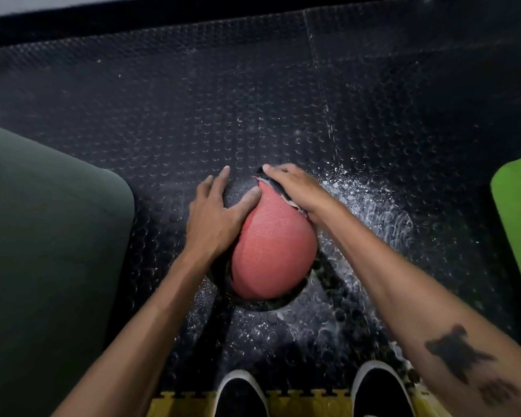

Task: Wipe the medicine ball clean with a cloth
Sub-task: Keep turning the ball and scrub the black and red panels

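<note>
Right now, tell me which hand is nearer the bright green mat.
Right. The right hand lies on the far right side of the medicine ball, toward the green mat. The left hand presses its left side, with the ball between it and the mat.

Matt, pebbled rubber medicine ball (271,251) on a studded black rubber floor (193,100)

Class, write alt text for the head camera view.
Two hands work on a red and black medicine ball on studded black floor matting: the left hand steadies it, the right hand presses a cloth on top.
</note>
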